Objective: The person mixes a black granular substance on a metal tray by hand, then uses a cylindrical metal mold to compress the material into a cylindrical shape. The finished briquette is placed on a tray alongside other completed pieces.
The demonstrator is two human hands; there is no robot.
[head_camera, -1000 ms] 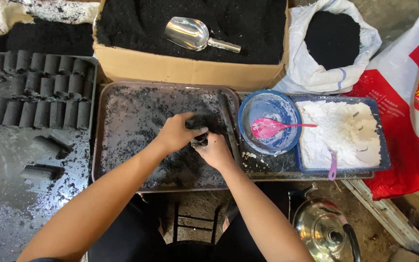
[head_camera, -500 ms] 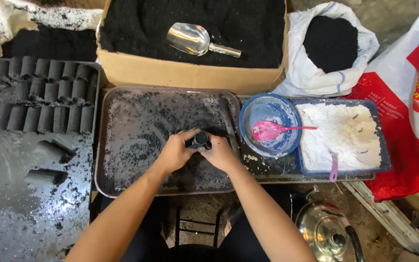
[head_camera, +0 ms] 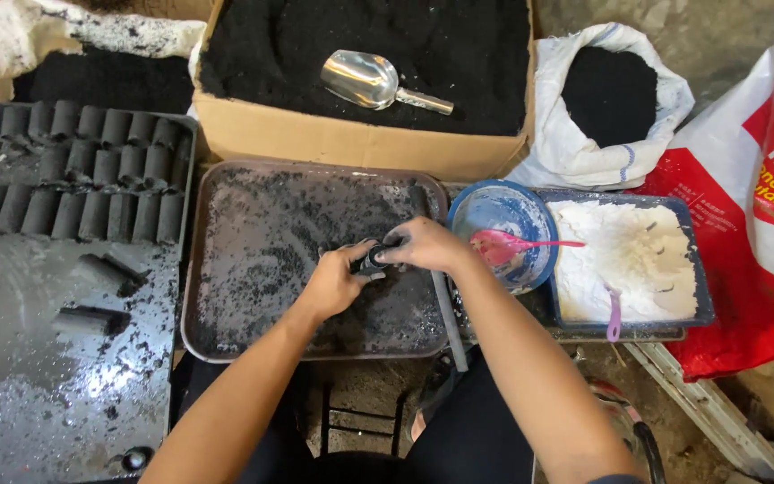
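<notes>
Left hand [head_camera: 335, 285]: fingers curled round a small dark cylinder mould [head_camera: 372, 260], gripping it from the near-left side; it is held just above the metal tray.
Right hand [head_camera: 423, 246]: closed over the same small dark cylinder mould from the far-right side, fingertips pinching its top end; both hands meet on it.
Small dark cylinder mould: black, short, mostly hidden between the two hands; it sits over the middle-right part of the metal tray.
Metal tray [head_camera: 253, 224]: shallow, rectangular, dusted with black powder and crumbs; the landmark for everything below.
Grey rod [head_camera: 449, 321]: lies along the right rim of the metal tray, running toward the person.
Blue bowl [head_camera: 494, 211]: just right of the metal tray, with a pink spoon [head_camera: 508, 246] resting in it, handle pointing away from the tray.
Blue tub of white powder [head_camera: 633, 255]: right of the metal tray, beyond the blue bowl; a purple spoon [head_camera: 614, 312] hangs over its near edge.
Cardboard box of black powder [head_camera: 365, 99]: directly behind the metal tray, a shiny metal scoop [head_camera: 374, 82] lying on the powder.
White sack of black powder [head_camera: 611, 103]: behind and right of the metal tray, mouth open.
Red and white bag [head_camera: 763, 224]: far right of the metal tray.
Black briquettes [head_camera: 82, 170]: rows of dark cylinders on a wet dark sheet [head_camera: 38, 394] left of the metal tray; two lie apart, nearer the person.
</notes>
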